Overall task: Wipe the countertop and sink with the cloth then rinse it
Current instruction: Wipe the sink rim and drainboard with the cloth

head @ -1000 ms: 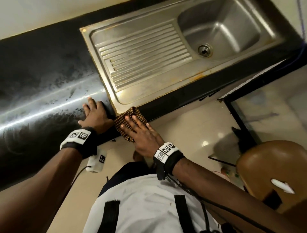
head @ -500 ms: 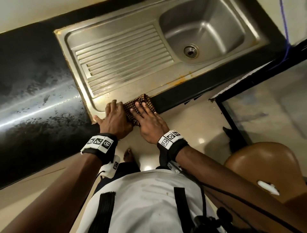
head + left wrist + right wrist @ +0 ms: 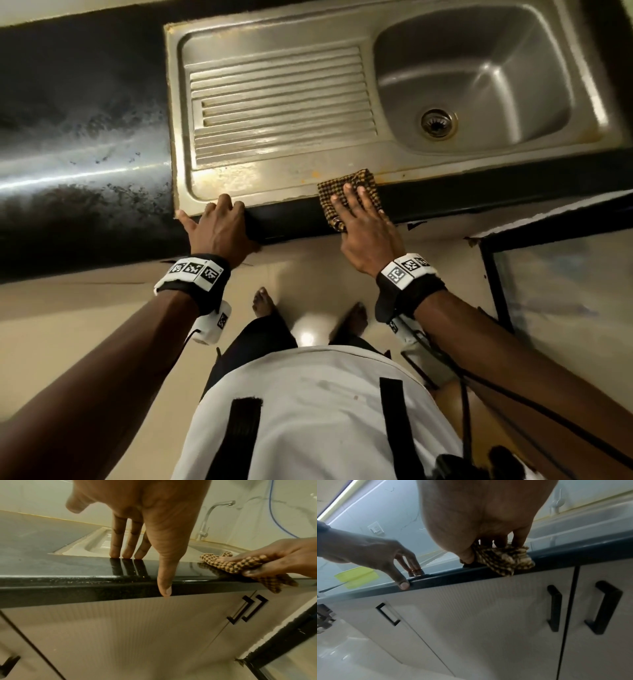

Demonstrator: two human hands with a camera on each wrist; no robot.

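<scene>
A brown checked cloth point(image 3: 349, 192) lies on the black countertop's front strip point(image 3: 281, 219), overlapping the steel sink's front rim point(image 3: 445, 171) just left of the basin point(image 3: 479, 78). My right hand point(image 3: 363, 222) presses on it with straight, spread fingers, and part of the cloth point(image 3: 243, 565) point(image 3: 505, 561) hangs over the counter's front edge by the thumb. My left hand point(image 3: 222, 229) rests open on the counter edge at the sink's front left corner, fingertips point(image 3: 126, 554) on the stone, one finger over the edge. It holds nothing.
The ribbed drainboard point(image 3: 281, 113) lies between the dark countertop point(image 3: 78, 137) and the basin. A tap point(image 3: 205, 524) stands behind the sink. White cabinet doors with black handles point(image 3: 554, 608) are below. A black-framed glass panel point(image 3: 548, 267) stands at the right.
My right hand has slid the cloth rightwards along the sink's front edge, away from the left hand. My left hand moved from the countertop left of the sink to its front corner.
</scene>
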